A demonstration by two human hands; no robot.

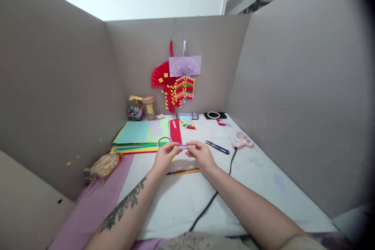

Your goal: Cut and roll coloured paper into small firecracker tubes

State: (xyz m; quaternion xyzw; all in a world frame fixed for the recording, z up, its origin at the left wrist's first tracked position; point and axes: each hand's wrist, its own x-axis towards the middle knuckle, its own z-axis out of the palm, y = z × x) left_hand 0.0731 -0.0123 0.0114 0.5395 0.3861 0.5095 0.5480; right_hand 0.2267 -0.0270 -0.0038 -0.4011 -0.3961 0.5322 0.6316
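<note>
A slim purple paper roll (183, 147) is held level above the white table (172, 207), between both hands; the left hand (166, 155) pinches one end in its fingertips, the right hand (202, 154) the other; nearer the body lies an orange-and-black cutter (187, 171); rightward, blue snips (220, 148), then a pink glue gun (243, 141); beyond, small colored rolls (188, 125).

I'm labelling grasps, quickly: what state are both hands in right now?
Left hand: closed, pinching one end of the small purple roll.
Right hand: closed, pinching the roll's other end.
</note>
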